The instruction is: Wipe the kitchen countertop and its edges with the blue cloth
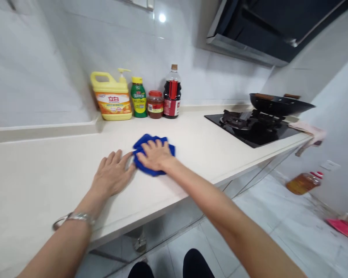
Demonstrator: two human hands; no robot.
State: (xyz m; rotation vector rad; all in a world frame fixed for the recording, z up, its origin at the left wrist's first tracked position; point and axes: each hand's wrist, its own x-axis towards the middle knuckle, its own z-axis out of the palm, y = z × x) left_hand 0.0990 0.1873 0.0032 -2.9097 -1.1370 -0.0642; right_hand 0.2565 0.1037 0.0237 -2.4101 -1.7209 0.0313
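Observation:
My right hand (155, 155) presses flat on a crumpled blue microfiber cloth (143, 142), which lies on the cream stone countertop (60, 173) and is mostly covered by the hand. My left hand (113, 173) rests palm down on the counter just left of the cloth, its fingertips at the cloth's edge. A metal bracelet or watch (74, 218) circles my left wrist.
Against the tiled wall stand a yellow dish soap jug (111, 100), a green-capped bottle (138, 97), a red-lidded jar (156, 104) and a soy sauce bottle (172, 92). To the right are a black gas hob (252, 129) with a wok (280, 104); a bottle (303, 183) lies on the floor.

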